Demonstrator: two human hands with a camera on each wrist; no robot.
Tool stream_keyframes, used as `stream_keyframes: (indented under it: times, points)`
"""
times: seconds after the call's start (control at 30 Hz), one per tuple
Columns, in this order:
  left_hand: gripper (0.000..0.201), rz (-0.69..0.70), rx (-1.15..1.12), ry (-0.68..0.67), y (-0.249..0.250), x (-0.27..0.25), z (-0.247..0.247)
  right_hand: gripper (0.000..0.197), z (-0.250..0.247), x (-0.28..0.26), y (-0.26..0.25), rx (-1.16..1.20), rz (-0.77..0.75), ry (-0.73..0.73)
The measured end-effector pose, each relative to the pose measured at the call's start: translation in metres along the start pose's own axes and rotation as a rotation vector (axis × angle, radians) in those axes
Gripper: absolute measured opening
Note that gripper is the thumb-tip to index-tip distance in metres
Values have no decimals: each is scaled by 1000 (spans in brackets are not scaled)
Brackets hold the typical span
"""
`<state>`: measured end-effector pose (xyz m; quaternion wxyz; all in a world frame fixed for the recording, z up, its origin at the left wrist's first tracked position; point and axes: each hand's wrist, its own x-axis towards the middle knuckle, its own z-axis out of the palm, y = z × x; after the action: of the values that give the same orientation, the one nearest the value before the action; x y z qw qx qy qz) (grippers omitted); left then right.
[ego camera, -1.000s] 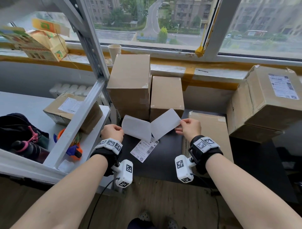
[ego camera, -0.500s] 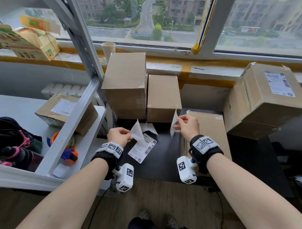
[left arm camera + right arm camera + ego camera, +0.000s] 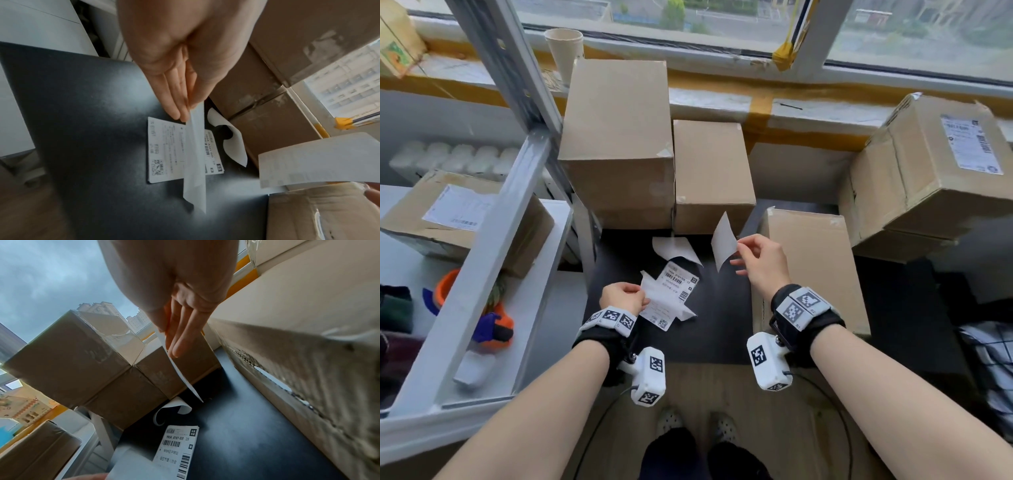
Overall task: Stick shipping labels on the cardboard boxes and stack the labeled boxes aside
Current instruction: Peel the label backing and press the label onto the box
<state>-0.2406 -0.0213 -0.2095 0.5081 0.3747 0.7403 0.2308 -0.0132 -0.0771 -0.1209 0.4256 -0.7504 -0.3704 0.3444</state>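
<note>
My right hand (image 3: 743, 248) pinches a peeled white label (image 3: 724, 243) by its edge in the air, just in front of the small cardboard box (image 3: 710, 174); in the right wrist view the label (image 3: 179, 369) shows edge-on. My left hand (image 3: 642, 301) pinches the blank backing sheet (image 3: 662, 301) low over the black table (image 3: 722, 329), seen as a strip (image 3: 195, 154) in the left wrist view. Under it lies a printed label (image 3: 683, 279). A tall box (image 3: 616, 144) stands left of the small one. A flat box (image 3: 815, 263) lies beside my right wrist.
A curled backing scrap (image 3: 674, 248) lies by the boxes' feet. Labelled boxes (image 3: 935, 164) are stacked at the right. Another labelled box (image 3: 465, 219) sits on the white shelf (image 3: 541, 260) to the left, behind a grey metal strut (image 3: 493, 240). A paper cup (image 3: 565, 51) stands on the sill.
The two sheets, joined a second ago, have come apart. My left hand has dropped toward the table with the backing. My right hand keeps the label up, turned edge-on.
</note>
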Motion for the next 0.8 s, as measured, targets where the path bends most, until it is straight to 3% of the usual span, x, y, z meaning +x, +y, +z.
stream_keyframes:
  times: [0.13, 0.27, 0.37, 0.5, 0.8]
  points:
    - [10, 31, 40, -26, 4, 1, -4, 9, 1, -4, 1, -35, -15, -4]
    - [20, 216, 300, 17, 29, -22, -13, 9, -1, -8, -2, -74, -53, -2]
    - [8, 325, 239, -82, 56, -40, -7, 10, -5, -14, -7, -114, -103, 11]
    - [24, 275, 33, -320, 98, -64, 13, 10, -14, -23, -16, -191, -190, -2]
    - [35, 254, -50, -384, 155, -100, 33, 9, -43, -34, -37, -180, -308, 25]
